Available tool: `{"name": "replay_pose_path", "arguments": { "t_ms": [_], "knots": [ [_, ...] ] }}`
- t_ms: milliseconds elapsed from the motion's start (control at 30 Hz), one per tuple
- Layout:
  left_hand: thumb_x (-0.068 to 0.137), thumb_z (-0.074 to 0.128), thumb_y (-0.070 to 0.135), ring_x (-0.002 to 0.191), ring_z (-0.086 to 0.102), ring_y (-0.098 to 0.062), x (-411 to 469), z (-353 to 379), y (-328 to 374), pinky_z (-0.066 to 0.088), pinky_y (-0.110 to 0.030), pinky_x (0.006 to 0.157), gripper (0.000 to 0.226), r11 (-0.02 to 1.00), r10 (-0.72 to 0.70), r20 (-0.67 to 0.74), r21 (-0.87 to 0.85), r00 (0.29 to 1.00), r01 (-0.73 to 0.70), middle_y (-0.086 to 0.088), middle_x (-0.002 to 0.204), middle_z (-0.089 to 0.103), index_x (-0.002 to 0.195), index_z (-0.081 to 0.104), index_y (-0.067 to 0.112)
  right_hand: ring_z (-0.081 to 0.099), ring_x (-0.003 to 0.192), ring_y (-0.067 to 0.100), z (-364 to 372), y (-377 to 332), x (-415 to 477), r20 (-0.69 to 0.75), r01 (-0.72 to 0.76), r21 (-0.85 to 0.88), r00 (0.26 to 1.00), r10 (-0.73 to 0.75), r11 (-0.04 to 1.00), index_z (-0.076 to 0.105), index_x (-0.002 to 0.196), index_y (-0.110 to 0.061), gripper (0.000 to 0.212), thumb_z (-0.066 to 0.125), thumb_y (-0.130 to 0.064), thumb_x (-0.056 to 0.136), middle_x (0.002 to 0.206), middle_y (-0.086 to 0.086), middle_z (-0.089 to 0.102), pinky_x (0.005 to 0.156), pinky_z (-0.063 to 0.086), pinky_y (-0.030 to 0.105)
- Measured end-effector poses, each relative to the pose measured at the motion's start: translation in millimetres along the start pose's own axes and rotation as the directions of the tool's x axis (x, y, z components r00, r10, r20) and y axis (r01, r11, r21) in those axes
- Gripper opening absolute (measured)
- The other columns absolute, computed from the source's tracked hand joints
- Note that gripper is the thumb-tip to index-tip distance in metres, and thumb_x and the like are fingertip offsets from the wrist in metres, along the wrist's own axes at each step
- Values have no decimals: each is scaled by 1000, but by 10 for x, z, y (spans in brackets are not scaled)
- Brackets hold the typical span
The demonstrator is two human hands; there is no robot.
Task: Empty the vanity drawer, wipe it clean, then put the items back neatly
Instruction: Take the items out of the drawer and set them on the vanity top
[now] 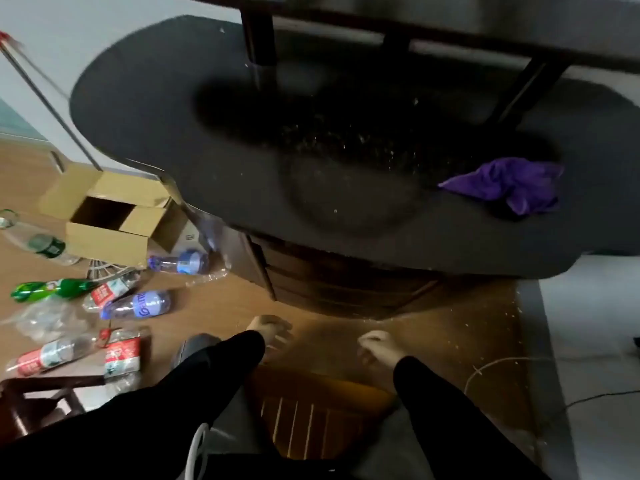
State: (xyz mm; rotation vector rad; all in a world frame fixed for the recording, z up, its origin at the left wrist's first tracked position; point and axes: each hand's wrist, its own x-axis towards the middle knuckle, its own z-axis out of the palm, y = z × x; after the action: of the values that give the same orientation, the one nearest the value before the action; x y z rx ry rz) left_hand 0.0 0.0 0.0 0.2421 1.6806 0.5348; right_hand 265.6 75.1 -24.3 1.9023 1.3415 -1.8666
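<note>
The dark vanity top [214,140] fills the middle of the head view, dusty with pale specks. A crumpled purple cloth [509,185] lies on its right side. Under the front edge, the dark brown drawer fronts [329,275] look pushed in. My left hand [270,329] and my right hand [375,346], both in black sleeves, hang below the drawers and above the floor. Their fingers are loosely curled and hold nothing. Neither hand touches the drawers or the cloth. The frame is blurred.
An open cardboard box [110,220] stands on the wooden floor at the left, with several plastic bottles [138,304] strewn around it. A slatted wooden stool [311,427] sits between my arms. A white cable [491,367] lies at the right. Mirror supports [259,39] rise at the back.
</note>
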Motion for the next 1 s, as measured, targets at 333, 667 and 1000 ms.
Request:
{"name": "replay_pose_path", "arguments": {
  "t_ms": [333,667,1000],
  "knots": [
    [102,51,17,102,67,-31,1678,344,-57,55,-47,77,39,827,153,111,-558,982,-66,-9,123,65,141,48,11,63,118,34,44,-55,1420,-80,174,690,983,-165,702,41,148,-8,49,57,-19,103,131,16,62,94,54,44],
    [92,60,30,114,62,-44,1818,368,-66,55,-53,88,62,426,319,215,-902,923,63,-27,137,50,146,40,7,56,122,41,168,-202,1356,-112,93,987,983,-145,-132,35,153,-7,77,63,-47,94,148,24,44,104,49,50],
    [96,52,32,107,61,-36,1718,354,-25,51,-43,80,57,385,316,183,-921,931,51,-17,150,45,145,41,5,56,92,18,288,-165,1289,-143,136,988,983,-117,-68,38,153,-8,91,52,-73,90,145,16,47,80,48,30]
  ]
}}
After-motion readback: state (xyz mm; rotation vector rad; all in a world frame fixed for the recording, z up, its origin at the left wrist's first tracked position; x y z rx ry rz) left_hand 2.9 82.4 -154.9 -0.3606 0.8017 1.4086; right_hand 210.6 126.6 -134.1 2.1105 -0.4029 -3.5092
